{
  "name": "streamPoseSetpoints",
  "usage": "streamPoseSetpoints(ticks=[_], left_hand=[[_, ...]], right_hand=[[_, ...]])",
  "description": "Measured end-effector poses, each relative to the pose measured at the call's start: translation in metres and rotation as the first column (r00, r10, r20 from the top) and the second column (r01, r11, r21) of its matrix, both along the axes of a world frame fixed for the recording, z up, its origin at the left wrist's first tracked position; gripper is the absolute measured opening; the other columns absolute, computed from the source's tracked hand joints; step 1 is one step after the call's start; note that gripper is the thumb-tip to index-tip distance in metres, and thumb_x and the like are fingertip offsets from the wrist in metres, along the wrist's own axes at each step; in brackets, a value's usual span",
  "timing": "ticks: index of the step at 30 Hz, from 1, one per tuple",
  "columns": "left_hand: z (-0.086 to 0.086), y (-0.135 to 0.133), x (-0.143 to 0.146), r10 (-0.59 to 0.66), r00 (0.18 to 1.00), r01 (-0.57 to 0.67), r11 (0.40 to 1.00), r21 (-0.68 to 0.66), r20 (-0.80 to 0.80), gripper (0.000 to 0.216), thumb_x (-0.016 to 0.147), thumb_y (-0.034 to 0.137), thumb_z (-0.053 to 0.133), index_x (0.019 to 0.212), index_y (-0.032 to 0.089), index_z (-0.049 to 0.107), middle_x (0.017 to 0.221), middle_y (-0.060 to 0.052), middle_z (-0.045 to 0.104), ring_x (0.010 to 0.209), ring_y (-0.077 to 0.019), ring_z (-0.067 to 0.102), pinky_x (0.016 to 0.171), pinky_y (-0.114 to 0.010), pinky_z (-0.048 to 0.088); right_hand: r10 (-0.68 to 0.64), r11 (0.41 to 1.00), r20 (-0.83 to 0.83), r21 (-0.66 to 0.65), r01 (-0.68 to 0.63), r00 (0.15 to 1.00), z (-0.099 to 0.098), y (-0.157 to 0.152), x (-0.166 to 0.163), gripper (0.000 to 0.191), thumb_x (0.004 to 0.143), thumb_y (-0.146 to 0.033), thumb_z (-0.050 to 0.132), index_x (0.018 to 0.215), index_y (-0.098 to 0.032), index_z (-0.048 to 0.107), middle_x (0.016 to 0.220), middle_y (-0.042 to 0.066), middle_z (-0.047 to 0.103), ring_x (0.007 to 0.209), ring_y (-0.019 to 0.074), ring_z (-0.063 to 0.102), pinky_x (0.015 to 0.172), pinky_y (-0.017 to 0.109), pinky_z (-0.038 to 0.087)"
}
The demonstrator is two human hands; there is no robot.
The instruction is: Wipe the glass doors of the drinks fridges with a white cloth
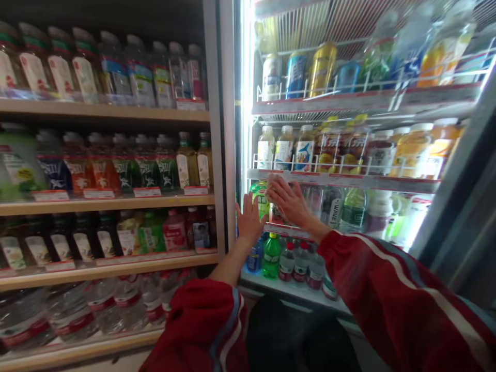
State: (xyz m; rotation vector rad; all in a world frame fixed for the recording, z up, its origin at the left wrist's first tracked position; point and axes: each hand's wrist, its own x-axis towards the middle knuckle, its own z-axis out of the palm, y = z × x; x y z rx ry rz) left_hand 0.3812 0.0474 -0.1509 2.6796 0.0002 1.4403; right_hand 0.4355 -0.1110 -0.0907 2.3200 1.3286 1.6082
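My left hand (pixel 250 221) reaches to the left side of the lit fridge, fingers spread and nothing visible in it. To its right, my right hand (pixel 287 200) is stretched out flat, a little blurred, with its fingertips just below the fridge's middle shelf edge (pixel 349 182). A bottle with a bright green label (pixel 260 195) stands behind and between the two hands, partly covered by them. Whether either hand touches it or the shelf, I cannot tell. Below my hands, a green bottle with a yellow cap (pixel 272 257) stands on the fridge floor.
Several red-capped bottles (pixel 287 262) stand low in the fridge. Clear bottles, one labelled WAVE (pixel 334 207), are right of my right hand. Drink cans (pixel 296 74) line the upper shelf. An upright frame (pixel 220 129) separates the fridge from wooden shelves (pixel 108 205) of bottles.
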Motion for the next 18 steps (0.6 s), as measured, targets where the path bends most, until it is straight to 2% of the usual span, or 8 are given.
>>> streamPoseSetpoints(ticks=[2, 7, 9, 11, 16, 18], left_hand=[[-0.001, 0.006, 0.001, 0.012, 1.0, -0.012, 1.0, -0.011, 0.008, 0.063, 0.087, 0.036, 0.048, 0.141, 0.011, 0.029, 0.15, -0.018, 0.025, 0.141, -0.0282, 0.017, 0.11, -0.057, 0.017], [-0.002, 0.017, 0.0, 0.04, 0.999, -0.04, 0.999, -0.03, 0.011, 0.063, 0.087, 0.038, 0.048, 0.141, 0.013, 0.028, 0.15, -0.018, 0.025, 0.141, -0.028, 0.017, 0.111, -0.057, 0.016], [-0.004, 0.022, -0.002, 0.06, 0.998, -0.06, 0.997, -0.04, -0.003, 0.062, 0.087, 0.038, 0.048, 0.14, 0.012, 0.029, 0.15, -0.019, 0.025, 0.141, -0.0285, 0.018, 0.11, -0.057, 0.017], [-0.007, 0.027, -0.003, 0.08, 0.997, -0.08, 0.996, -0.038, -0.008, 0.062, 0.087, 0.037, 0.049, 0.14, 0.011, 0.031, 0.15, -0.02, 0.025, 0.141, -0.0289, 0.018, 0.11, -0.058, 0.018], [-0.017, 0.042, -0.006, 0.106, 0.994, -0.106, 0.993, -0.049, 0.0, 0.061, 0.086, 0.041, 0.049, 0.138, 0.011, 0.035, 0.149, -0.02, 0.027, 0.14, -0.0302, 0.021, 0.109, -0.059, 0.019], [-0.019, 0.046, -0.007, 0.109, 0.994, -0.11, 0.992, -0.065, -0.011, 0.062, 0.086, 0.042, 0.049, 0.138, 0.011, 0.035, 0.149, -0.019, 0.027, 0.139, -0.0301, 0.022, 0.11, -0.058, 0.019]], right_hand=[[0.019, 1.0, -0.023, -0.01, -0.02, 1.0, 0.005, 0.007, -0.001, 0.044, 0.091, -0.019, 0.039, 0.134, -0.024, 0.043, 0.146, 0.005, 0.039, 0.141, 0.0214, 0.02, 0.114, 0.054, 0.003], [0.043, 0.99, -0.058, 0.14, -0.034, 0.997, 0.043, 0.028, 0.003, 0.044, 0.091, -0.021, 0.039, 0.135, -0.021, 0.041, 0.15, 0.007, 0.031, 0.142, 0.024, 0.015, 0.113, 0.058, 0.002], [0.067, 0.989, -0.069, 0.139, -0.057, 0.995, 0.05, 0.04, 0.004, 0.044, 0.092, -0.021, 0.038, 0.136, -0.021, 0.041, 0.15, 0.006, 0.03, 0.142, 0.0236, 0.014, 0.114, 0.058, 0.001], [0.09, 0.991, -0.093, 0.104, -0.08, 0.992, 0.043, 0.052, 0.003, 0.043, 0.092, -0.02, 0.036, 0.135, -0.022, 0.042, 0.15, 0.004, 0.032, 0.142, 0.0225, 0.015, 0.115, 0.056, 0.001], [0.153, 0.986, -0.151, -0.047, -0.162, 0.977, -0.001, 0.072, -0.001, 0.041, 0.094, -0.018, 0.033, 0.133, -0.024, 0.044, 0.147, 0.002, 0.036, 0.141, 0.02, 0.02, 0.116, 0.055, 0.007], [0.182, 0.975, -0.149, -0.101, -0.198, 0.972, -0.009, 0.073, -0.001, 0.041, 0.093, -0.018, 0.035, 0.133, -0.024, 0.044, 0.148, 0.001, 0.035, 0.141, 0.0194, 0.02, 0.116, 0.054, 0.008]])
